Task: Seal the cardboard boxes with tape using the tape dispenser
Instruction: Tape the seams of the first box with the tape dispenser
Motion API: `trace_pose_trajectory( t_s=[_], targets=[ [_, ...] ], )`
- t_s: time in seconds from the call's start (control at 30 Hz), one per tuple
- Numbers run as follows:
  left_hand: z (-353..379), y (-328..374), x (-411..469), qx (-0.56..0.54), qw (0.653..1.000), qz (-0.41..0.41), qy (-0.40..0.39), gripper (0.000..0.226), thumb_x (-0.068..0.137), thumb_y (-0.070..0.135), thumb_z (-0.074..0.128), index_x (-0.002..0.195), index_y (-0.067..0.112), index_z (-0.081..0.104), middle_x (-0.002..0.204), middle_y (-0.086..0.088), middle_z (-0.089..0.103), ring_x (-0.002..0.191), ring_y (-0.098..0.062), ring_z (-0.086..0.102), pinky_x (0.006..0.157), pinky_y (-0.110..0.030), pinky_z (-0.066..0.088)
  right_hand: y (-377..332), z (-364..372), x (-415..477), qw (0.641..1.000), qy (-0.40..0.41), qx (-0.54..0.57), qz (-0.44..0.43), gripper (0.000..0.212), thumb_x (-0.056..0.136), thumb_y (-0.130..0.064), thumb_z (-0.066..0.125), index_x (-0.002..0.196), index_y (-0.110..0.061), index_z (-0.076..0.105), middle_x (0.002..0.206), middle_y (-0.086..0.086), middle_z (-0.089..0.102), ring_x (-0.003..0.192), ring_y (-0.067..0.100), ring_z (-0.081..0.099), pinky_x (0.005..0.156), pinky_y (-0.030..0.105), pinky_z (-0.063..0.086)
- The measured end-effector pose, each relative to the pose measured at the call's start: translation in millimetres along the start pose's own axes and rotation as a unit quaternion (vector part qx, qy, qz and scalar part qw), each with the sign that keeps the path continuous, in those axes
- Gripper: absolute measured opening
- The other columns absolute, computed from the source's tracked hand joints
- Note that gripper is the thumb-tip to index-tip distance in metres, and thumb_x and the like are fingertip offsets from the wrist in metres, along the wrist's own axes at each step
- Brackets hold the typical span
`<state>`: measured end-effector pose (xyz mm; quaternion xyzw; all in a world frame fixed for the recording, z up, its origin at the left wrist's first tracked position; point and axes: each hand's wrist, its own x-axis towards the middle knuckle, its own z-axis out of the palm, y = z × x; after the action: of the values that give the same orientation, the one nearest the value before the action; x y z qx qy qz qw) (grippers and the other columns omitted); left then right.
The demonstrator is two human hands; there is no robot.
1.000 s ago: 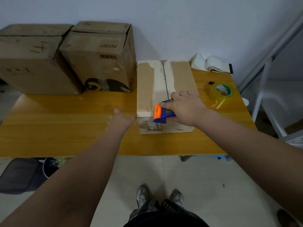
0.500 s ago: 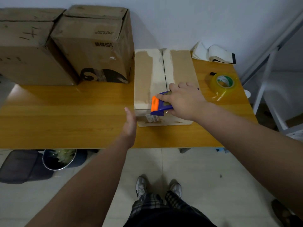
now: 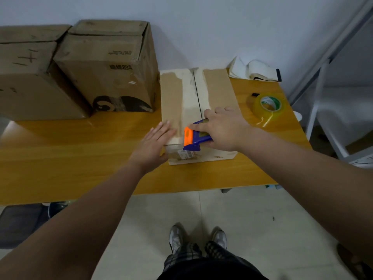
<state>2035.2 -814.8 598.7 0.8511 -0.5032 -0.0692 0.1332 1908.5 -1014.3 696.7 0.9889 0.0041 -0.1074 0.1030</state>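
Right hand [image 3: 223, 131] curled round blue-orange tape dispenser [image 3: 194, 138] at near edge of flat box [image 3: 220, 93] — left hand [image 3: 154, 143] flat, fingers straight, pressing box's near-left corner.

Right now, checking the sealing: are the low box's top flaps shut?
Shut: the low box has flaps lying flat, meeting at the centre seam.

We see a low cardboard box [image 3: 173, 93] lying flat, pale tape [image 3: 187, 93] along its centre seam, our blue-and-orange tape dispenser [image 3: 188, 137] on its near edge. A taller printed box [image 3: 109, 73] and a pen-marked box [image 3: 26, 81] stand to its left.
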Motion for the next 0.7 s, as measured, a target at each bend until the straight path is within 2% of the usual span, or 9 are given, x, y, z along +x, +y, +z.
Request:
trace_pose_trajectory(
  t_s=[0.13, 0.27, 0.47, 0.6, 0.7],
  targets=[
    [4.6, -6.2, 5.6, 0.039, 0.999, 0.016, 0.016, 0.088, 0.077, 0.025, 0.072, 0.148, 0.027, 0.019, 0.157, 0.005, 0.010, 0.139, -0.006, -0.006, 0.113, -0.031, -0.002, 1.3, -1.0, 3.8, 1.000, -0.006, 0.005, 0.003, 0.061, 0.090, -0.058, 0.044, 0.145, -0.044, 0.022, 0.126, 0.008, 0.045, 0.108, 0.030, 0.048, 0.089, 0.044, 0.037],
    [9.7, -4.7, 5.3, 0.064, 0.996, 0.037, 0.046, 0.090, 0.074, 0.028, 0.076, 0.147, 0.019, 0.025, 0.155, -0.004, 0.022, 0.140, -0.015, 0.003, 0.114, -0.038, 0.007, 1.5, -0.7, 6.2, 1.000, -0.003, 0.011, 0.006, 0.062, 0.089, -0.057, 0.045, 0.145, -0.044, 0.022, 0.123, 0.008, 0.046, 0.106, 0.029, 0.048, 0.087, 0.042, 0.037],
    [2.3, -7.7, 5.3, 0.126, 0.988, 0.088, 0.034, 0.083, 0.078, 0.033, 0.071, 0.146, 0.012, 0.028, 0.152, -0.008, 0.028, 0.141, -0.019, 0.011, 0.115, -0.040, 0.009, 1.2, 0.9, 4.8, 1.000, 0.002, 0.005, 0.007, 0.064, 0.088, -0.057, 0.046, 0.145, -0.044, 0.020, 0.125, 0.008, 0.045, 0.108, 0.028, 0.048, 0.089, 0.043, 0.037],
    [-0.3, -7.6, 1.1, 0.090, 0.989, 0.106, 0.052, 0.069, 0.084, 0.025, 0.068, 0.143, 0.010, 0.035, 0.148, -0.010, 0.035, 0.139, -0.022, 0.021, 0.114, -0.039, 0.014, 0.4, 1.0, 3.9, 1.000, 0.006, 0.005, 0.008, 0.064, 0.088, -0.056, 0.047, 0.145, -0.044, 0.021, 0.125, 0.008, 0.045, 0.108, 0.028, 0.048, 0.088, 0.043, 0.036],
    [-2.5, -3.8, -3.4, 0.077, 0.985, 0.132, 0.085, 0.055, 0.084, 0.011, 0.068, 0.135, 0.006, 0.047, 0.140, -0.015, 0.046, 0.131, -0.032, 0.039, 0.109, -0.048, 0.022, 0.8, 1.2, 3.7, 1.000, 0.012, 0.007, 0.007, 0.064, 0.088, -0.056, 0.047, 0.145, -0.043, 0.022, 0.124, 0.007, 0.046, 0.107, 0.028, 0.048, 0.087, 0.042, 0.036]
  ],
)
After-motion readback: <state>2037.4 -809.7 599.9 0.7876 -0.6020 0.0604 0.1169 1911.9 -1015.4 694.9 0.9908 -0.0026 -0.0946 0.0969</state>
